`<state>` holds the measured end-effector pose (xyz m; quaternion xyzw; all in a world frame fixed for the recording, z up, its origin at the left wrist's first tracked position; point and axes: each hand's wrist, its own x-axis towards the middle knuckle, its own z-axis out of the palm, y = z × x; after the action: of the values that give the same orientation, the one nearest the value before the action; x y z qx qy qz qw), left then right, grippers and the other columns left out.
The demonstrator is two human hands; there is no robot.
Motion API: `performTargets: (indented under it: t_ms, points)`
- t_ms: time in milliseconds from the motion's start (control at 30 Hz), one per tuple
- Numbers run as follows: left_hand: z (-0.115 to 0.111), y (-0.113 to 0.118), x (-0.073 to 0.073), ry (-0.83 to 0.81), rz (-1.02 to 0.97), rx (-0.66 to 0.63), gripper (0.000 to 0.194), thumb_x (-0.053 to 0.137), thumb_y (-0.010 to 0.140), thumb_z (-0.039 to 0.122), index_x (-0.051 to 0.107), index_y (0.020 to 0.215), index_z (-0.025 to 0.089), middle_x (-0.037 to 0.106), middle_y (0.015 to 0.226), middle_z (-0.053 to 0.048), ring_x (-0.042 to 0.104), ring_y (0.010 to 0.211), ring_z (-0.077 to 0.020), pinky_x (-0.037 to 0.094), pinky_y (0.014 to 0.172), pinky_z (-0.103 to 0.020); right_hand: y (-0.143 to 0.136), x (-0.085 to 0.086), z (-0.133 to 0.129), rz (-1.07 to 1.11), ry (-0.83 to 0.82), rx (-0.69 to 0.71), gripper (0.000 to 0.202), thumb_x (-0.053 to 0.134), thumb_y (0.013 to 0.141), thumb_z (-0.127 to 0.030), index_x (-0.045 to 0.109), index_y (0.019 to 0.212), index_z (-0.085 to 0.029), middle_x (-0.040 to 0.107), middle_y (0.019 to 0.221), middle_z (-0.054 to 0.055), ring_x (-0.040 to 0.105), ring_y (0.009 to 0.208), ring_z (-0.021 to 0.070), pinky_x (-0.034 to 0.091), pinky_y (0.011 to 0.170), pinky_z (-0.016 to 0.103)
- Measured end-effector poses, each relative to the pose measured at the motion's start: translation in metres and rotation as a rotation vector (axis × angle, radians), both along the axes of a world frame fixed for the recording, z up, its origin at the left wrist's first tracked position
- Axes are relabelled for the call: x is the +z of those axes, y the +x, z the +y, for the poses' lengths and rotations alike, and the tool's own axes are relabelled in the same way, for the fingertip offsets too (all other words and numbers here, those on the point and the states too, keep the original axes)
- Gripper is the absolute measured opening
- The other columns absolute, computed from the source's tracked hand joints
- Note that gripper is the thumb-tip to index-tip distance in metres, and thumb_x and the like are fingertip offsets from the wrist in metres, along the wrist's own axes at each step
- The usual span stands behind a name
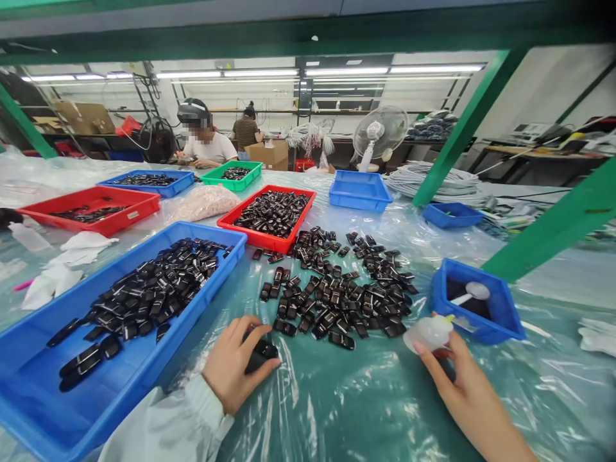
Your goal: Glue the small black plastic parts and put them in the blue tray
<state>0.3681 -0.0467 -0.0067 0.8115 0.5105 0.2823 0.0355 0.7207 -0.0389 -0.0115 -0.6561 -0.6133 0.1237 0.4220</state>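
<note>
My left hand (237, 359) is closed around a small glossy black plastic piece (265, 348), thumb on one side and fingers on the other, low over the plastic-covered table. Part of that piece is hidden by my fingers. In my right hand (455, 369) a small translucent white squeeze bottle (426, 334) lies tilted, its yellowish tip pointing right. Between and beyond my hands spreads a loose pile of similar black pieces (337, 295). Left of my left hand stands a large blue tray (43, 385) holding many more of them.
A red tray (289, 245) of black pieces stands behind the pile. Right of my right hand is a blue bin (500, 327) with a white scoop-like item (476, 291) in it. A green post (543, 221) slants down at right. A co-worker (209, 144) sits across the table.
</note>
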Motion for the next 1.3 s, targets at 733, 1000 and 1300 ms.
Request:
performTargets:
  t_ms: [733,1000,1300]
  points:
    - [-0.013,0.022,0.017,-0.100,-0.353,-0.233,0.019,0.046,0.095,0.026,0.057,0.109,0.021,0.063,0.103,-0.008,0.057,0.098,-0.0221,0.047,0.085,-0.036,-0.133,0.020,-0.037,-0.313,0.173,0.725,0.029,0.049,0.087,-0.013,0.054,0.114,-0.020,0.064,0.096,0.008,0.062,0.086,0.0238,0.055,0.073,0.037]
    - [-0.016,0.024,0.021,-0.123,-0.323,-0.222,0.025,0.048,0.093,0.043,0.059,0.096,0.020,0.061,0.087,-0.006,0.059,0.082,-0.0189,0.048,0.073,-0.029,-0.148,0.017,-0.029,-0.421,0.192,0.699,0.021,0.044,0.090,-0.011,0.059,0.079,-0.019,0.060,0.078,0.005,0.060,0.069,0.0207,0.053,0.057,0.032]
    - [-0.026,0.021,0.028,-0.141,-0.233,-0.324,0.040,0.047,0.088,0.058,0.057,0.088,0.020,0.067,0.066,-0.001,0.061,0.052,-0.0153,0.040,0.050,-0.024,-0.090,0.040,-0.035,-0.250,0.240,0.681,0.010,0.051,0.093,-0.027,0.061,0.089,-0.026,0.063,0.079,0.003,0.062,0.070,0.0192,0.052,0.060,0.031]
